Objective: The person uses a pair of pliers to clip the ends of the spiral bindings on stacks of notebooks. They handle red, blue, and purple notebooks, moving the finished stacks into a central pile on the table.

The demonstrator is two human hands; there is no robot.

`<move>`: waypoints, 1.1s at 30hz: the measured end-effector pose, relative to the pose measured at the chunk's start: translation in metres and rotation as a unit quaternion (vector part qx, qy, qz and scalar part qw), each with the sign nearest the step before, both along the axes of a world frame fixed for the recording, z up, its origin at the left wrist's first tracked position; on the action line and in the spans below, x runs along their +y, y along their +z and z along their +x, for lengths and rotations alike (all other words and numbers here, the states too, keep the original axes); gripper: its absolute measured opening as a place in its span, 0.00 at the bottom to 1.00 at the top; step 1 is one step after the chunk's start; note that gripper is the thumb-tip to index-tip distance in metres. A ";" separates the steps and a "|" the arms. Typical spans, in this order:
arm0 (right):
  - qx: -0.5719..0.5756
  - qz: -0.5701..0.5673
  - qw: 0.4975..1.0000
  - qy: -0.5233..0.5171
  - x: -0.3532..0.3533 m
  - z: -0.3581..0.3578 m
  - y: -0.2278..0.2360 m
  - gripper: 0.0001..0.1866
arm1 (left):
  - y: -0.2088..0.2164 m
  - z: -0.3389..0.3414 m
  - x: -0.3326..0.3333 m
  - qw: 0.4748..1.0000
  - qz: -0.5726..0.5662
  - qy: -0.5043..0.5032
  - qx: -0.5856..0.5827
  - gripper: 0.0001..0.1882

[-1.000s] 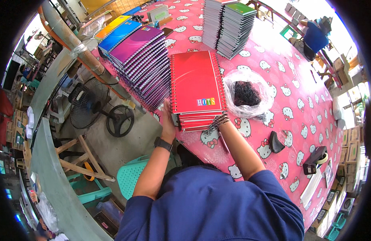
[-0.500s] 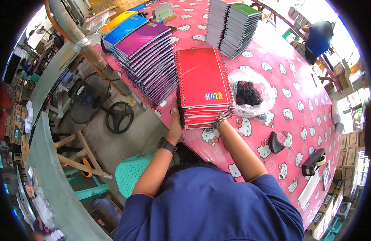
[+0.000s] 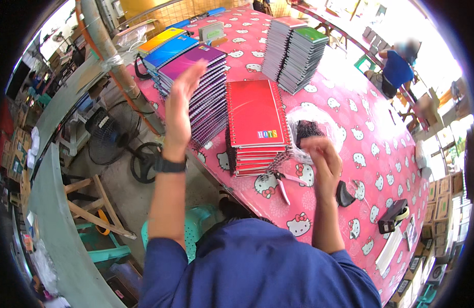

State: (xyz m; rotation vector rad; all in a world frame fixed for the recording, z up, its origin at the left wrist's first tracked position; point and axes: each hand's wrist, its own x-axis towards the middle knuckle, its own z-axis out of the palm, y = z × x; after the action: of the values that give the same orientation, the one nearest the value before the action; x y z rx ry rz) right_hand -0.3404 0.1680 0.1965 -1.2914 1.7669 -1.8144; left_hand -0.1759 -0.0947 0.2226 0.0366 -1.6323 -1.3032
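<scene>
Standing between the two hands in the head view, a pile of red notebooks (image 3: pixel 257 113) is resting close to the near left edge of the tabletop (image 3: pixel 388 149). Its long axis is pointing away from the person, with the far end leaning slightly to the left. From the left hand (image 3: pixel 180 114) the pile is lying to the right; from the right hand (image 3: pixel 325 160) it is lying to the left, and in this view the right hand is appearing the nearer one. Neither hand is touching it.

The left hand is showing a flat palm, with fingers straight and close together, in front of the purple notebooks (image 3: pixel 209 90); it is holding nothing. The right hand is hanging by the near side of a clear plastic bag (image 3: pixel 333 128), its fingers half bent and blurred; whether something small is being pinched there, I cannot tell. Pink-handled pliers (image 3: pixel 283 192) are lying just beside the pile's near right corner.
</scene>
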 end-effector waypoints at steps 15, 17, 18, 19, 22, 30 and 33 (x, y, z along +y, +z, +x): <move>0.471 0.376 0.768 0.216 -0.081 0.053 0.057 0.17 | 0.047 -0.135 -0.055 0.697 0.336 -0.436 -0.459 0.55; 0.492 0.391 0.744 0.226 -0.081 0.057 0.058 0.16 | 0.033 -0.135 -0.056 0.763 0.077 -0.434 -0.474 0.55; 0.489 0.394 0.743 0.230 -0.081 0.057 0.056 0.16 | 0.035 -0.137 -0.057 0.770 0.030 -0.426 -0.473 0.54; 0.460 0.414 0.751 0.228 -0.081 0.056 0.053 0.16 | 0.034 -0.138 -0.056 0.775 0.038 -0.419 -0.472 0.53; 0.452 0.431 0.741 0.245 -0.072 0.055 0.053 0.16 | 0.036 -0.141 -0.059 0.782 0.103 -0.394 -0.472 0.51; 0.459 0.524 0.633 0.337 -0.076 0.060 0.012 0.21 | 0.008 -0.160 -0.073 0.727 0.366 -0.350 -0.464 0.45; 0.443 0.500 0.672 0.319 -0.080 0.051 -0.008 0.19 | -0.006 -0.158 -0.072 0.698 0.427 -0.358 -0.450 0.43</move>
State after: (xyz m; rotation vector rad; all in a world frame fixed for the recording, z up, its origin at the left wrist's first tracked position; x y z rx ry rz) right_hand -0.2891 0.0877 0.1889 -1.9097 1.7712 0.3515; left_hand -0.3337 -0.1663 0.2164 0.7884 -1.6499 -2.9249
